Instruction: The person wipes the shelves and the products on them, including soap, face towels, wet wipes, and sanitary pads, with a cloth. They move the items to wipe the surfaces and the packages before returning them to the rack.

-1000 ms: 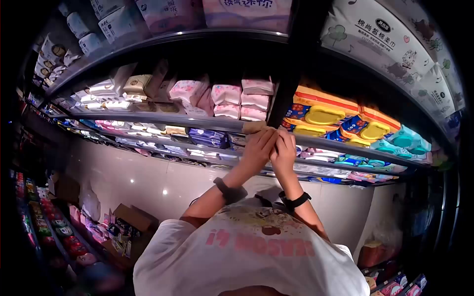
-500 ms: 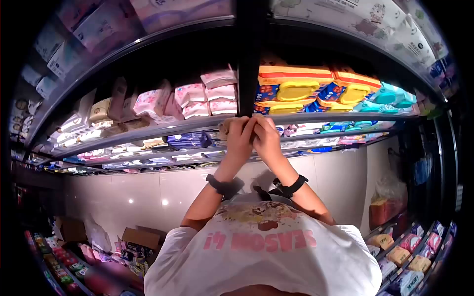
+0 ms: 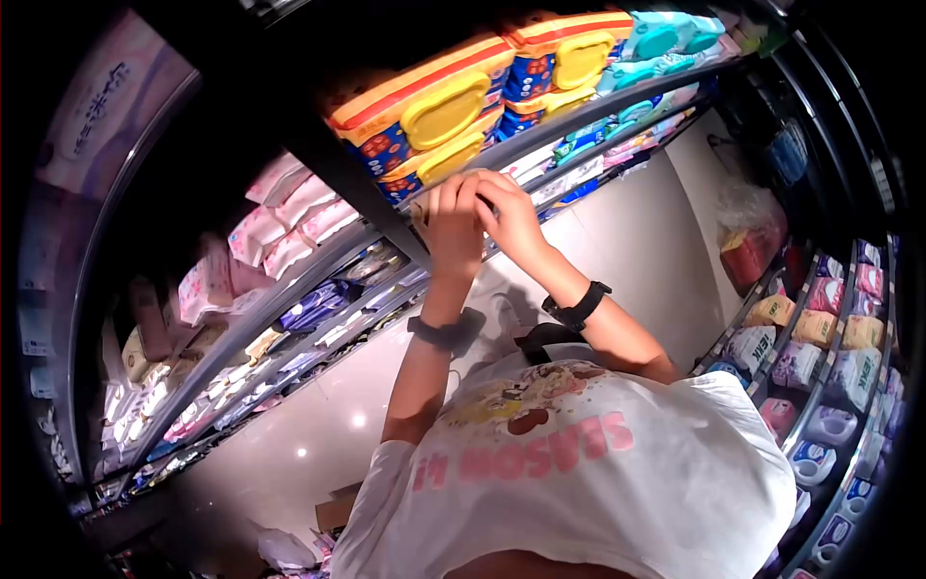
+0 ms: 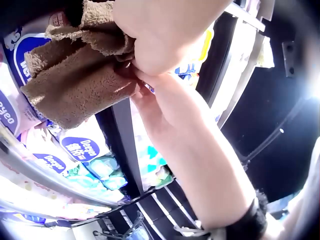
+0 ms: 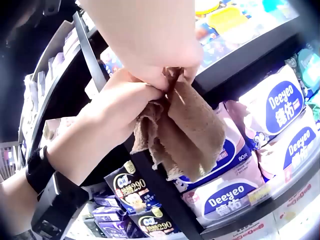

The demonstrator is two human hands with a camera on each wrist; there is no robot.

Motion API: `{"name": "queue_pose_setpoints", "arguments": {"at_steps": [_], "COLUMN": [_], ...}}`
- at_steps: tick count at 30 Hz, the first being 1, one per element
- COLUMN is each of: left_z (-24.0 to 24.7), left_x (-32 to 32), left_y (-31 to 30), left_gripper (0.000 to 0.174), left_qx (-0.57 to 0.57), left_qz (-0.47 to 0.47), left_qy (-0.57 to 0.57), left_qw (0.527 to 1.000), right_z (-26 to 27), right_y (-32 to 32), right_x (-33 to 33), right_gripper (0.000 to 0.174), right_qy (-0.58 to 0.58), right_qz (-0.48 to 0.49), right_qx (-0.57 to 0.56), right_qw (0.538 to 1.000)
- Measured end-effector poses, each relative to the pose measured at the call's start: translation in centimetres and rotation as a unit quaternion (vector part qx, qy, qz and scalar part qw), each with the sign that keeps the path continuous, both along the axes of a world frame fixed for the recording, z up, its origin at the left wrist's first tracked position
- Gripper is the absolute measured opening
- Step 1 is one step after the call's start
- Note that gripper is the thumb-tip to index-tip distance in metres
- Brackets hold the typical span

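Brown cloth pinched between two hands at the shelves

Yellow-lidded packs [image 3: 446,108] and pink packs [image 3: 289,217] sit on either side of a dark upright [image 3: 352,183]; Deeyeo packs [image 5: 227,200] show behind the hanging brown cloth [image 5: 195,135]. Whether the cloth touches the shelf edge cannot be told. Both forearms reach forward, and the left hand [image 3: 453,230] and right hand [image 3: 513,224] meet, fingers curled, pinching the cloth. Compared with half a second ago, the shelves slant steeply in the head view; the grip remains.
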State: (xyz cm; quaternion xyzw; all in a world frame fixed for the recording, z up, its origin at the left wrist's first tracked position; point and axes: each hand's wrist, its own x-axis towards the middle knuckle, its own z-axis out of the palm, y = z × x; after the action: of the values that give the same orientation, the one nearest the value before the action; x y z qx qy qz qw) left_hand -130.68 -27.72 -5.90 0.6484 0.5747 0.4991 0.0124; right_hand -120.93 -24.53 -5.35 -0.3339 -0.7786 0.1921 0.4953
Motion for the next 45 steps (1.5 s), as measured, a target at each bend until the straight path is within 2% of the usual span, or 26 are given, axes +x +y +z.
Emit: {"name": "queue_pose_setpoints", "arguments": {"at_steps": [4,6,8,10,11,12,14,16,18,19,20,22,24,26,27,28,30,32,34,36,38,40,42,43,44,45], "left_z": [-2.8,-3.5,-4.6,-6.1,-5.6,-4.8,-4.3,-4.3,-5.0,-5.0,-5.8,-6.3,-5.6,-6.0,-4.2,-4.1,-3.6,-5.4,-7.0,-9.9,-10.1,-12.4,-11.0,-14.1,-20.8,-18.8], "left_x": [0.2,0.7,2.2,3.8,5.1,7.0,10.6,14.1,18.9,21.5,23.9,29.4,34.0,38.5,40.9,42.1,46.0,49.6,52.9,56.1,58.6,61.2,62.9,64.1,65.7,66.6], "left_y": [0.0,-1.2,-2.2,-2.6,-2.9,-3.2,-2.1,-0.6,0.6,1.1,1.7,2.9,4.3,6.3,6.8,8.3,10.8,13.5,15.7,18.3,20.5,23.3,26.4,27.8,29.6,30.6], "left_gripper": [0.033,0.029,0.024,0.029,0.033,0.040,0.044,0.037,0.026,0.020,0.018,0.017,0.011,0.009,0.014,0.022,0.028,0.030,0.024,0.028,0.032,0.032,0.032,0.034,0.035,0.036], "left_qx": [0.067,-0.003,-0.037,-0.018,-0.052,-0.137,-0.103,-0.123,-0.319,-0.318,-0.338,-0.311,-0.399,-0.318,-0.373,-0.421,-0.406,-0.442,-0.432,-0.440,-0.489,-0.497,-0.636,-0.501,-0.558,-0.592], "left_qz": [0.011,-0.031,0.033,0.034,0.043,0.066,0.059,-0.044,-0.162,-0.192,-0.212,-0.293,-0.343,-0.417,-0.404,-0.385,-0.437,-0.473,-0.487,-0.495,-0.486,-0.497,-0.397,-0.493,-0.494,-0.478], "left_qy": [0.020,-0.055,0.002,0.037,0.078,0.080,0.111,0.141,-0.116,-0.124,-0.104,-0.174,-0.253,-0.263,-0.313,-0.171,-0.147,-0.149,-0.176,-0.186,-0.186,-0.223,-0.171,-0.209,-0.244,-0.278], "left_qw": [0.997,0.998,0.999,0.999,0.995,0.985,0.987,0.981,0.926,0.920,0.911,0.887,0.812,0.810,0.775,0.803,0.789,0.748,0.739,0.726,0.701,0.676,0.639,0.680,0.620,0.587], "right_z": [-1.4,-3.2,-5.1,-5.5,-4.9,-4.8,-4.8,-4.8,-3.9,-3.4,-4.8,-4.1,-6.4,-6.1,-7.4,-8.7,-8.0,-7.2,-8.5,-10.0,-10.4,-12.7,-12.0,-11.2,-13.5,-12.8], "right_y": [0.3,-0.2,-0.5,-0.8,-0.8,0.2,2.3,3.9,4.1,4.2,4.0,3.6,2.8,1.6,1.3,1.0,0.7,0.5,0.8,2.1,4.4,7.9,12.3,14.1,15.4,17.3], "right_x": [0.5,1.6,2.9,5.1,6.9,9.2,14.4,20.1,26.5,29.8,33.2,39.3,44.9,49.8,51.6,53.3,56.5,59.4,62.0,65.3,68.1,71.6,73.7,74.6,76.6,77.7], "right_gripper": [0.018,0.014,0.014,0.013,0.012,0.013,0.013,0.013,0.014,0.024,0.048,0.067,0.080,0.075,0.069,0.063,0.049,0.048,0.048,0.045,0.037,0.040,0.045,0.050,0.050,0.050], "right_qy": [0.010,0.052,-0.064,-0.082,0.021,-0.041,-0.090,-0.084,-0.050,-0.042,0.031,-0.028,-0.016,0.009,0.064,0.120,0.180,0.180,0.201,0.282,0.231,0.323,0.277,0.248,0.158,0.119], "right_qz": [0.056,0.113,0.095,0.123,0.137,0.184,0.234,0.260,0.220,0.203,0.197,0.123,0.108,0.081,0.081,0.083,0.071,-0.044,-0.057,-0.093,-0.176,-0.104,-0.111,-0.104,-0.112,-0.076], "right_qx": [0.018,-0.081,-0.120,-0.119,-0.092,-0.139,-0.087,-0.134,-0.270,-0.269,-0.278,-0.303,-0.316,-0.460,-0.458,-0.454,-0.518,-0.559,-0.526,-0.526,-0.497,-0.519,-0.559,-0.617,-0.621,-0.619], "right_qw": [0.998,0.989,0.986,0.982,0.986,0.972,0.964,0.953,0.936,0.941,0.940,0.945,0.943,0.884,0.883,0.879,0.833,0.808,0.824,0.797,0.818,0.784,0.774,0.740,0.759,0.773]}}
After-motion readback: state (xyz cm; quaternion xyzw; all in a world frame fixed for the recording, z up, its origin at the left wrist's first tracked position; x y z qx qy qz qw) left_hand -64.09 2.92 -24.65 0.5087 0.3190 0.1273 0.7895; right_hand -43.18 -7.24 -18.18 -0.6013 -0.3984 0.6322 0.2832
